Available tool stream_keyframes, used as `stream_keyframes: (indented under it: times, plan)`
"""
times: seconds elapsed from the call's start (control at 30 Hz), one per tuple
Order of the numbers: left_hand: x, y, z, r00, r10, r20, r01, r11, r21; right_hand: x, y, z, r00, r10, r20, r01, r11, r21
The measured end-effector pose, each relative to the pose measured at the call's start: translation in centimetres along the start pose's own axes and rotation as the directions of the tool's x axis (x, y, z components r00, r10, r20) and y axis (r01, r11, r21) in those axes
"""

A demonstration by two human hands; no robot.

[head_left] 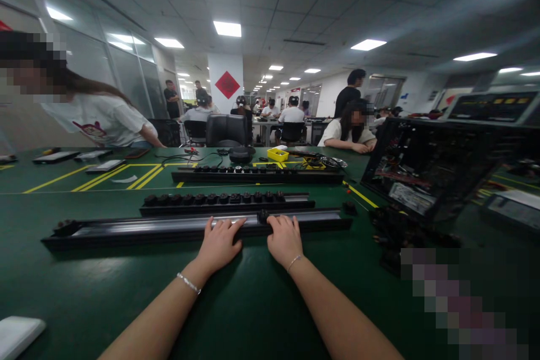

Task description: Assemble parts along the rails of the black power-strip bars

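Both grips open, left hand (219, 244) and right hand (284, 241) flat on black strip (126, 230) near edge, green table (253, 304) bare.

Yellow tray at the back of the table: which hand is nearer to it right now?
Right. The right hand rests on the nearest black rail, almost straight below the yellow tray in the head view. The left hand rests on the same rail, farther left.

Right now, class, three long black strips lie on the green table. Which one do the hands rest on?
The nearest strip: both hands, left and right, lie on it. Its channel looks mostly bare, while the middle strip and far strip carry rows of black sockets.
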State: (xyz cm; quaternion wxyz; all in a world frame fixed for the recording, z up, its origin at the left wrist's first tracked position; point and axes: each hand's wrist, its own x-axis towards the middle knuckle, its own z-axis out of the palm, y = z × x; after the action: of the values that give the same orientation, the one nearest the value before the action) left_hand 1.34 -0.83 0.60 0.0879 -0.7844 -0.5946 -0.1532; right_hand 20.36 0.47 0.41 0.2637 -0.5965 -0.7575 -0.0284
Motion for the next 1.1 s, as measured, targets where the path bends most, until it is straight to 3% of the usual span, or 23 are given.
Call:
stream_keyframes:
  times: [0.33,1.1]
  plan:
    - [-0.03,0.01,-0.12,1.0,-0.011,0.014,0.011,1.0,-0.011,0.01,0.17,-0.45,0.998,0.039,0.05,-0.037,0.999,-0.04]
    - [-0.07,-0.18,0.33,1.0,0.011,-0.016,-0.011,1.0,-0.012,0.27,1.03,-1.01,0.992,0.119,0.04,-0.118,0.992,-0.04]
